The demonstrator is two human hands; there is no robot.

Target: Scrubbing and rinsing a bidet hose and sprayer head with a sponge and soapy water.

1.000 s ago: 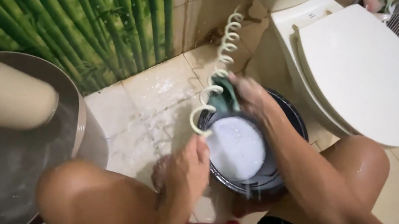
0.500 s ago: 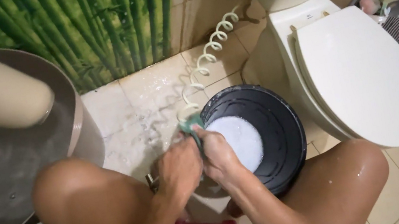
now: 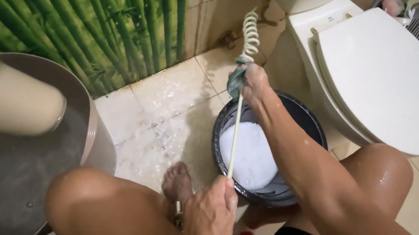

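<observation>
Dim warm light, soft blur

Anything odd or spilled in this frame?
Yes: suds and water are splashed over the floor tiles left of the black basin. The coiled hose is pulled straight between the left hand and right hand.

A pale coiled hose is pulled taut and straight above the black basin, its upper coils bunched beside a green scrub cloth.
</observation>
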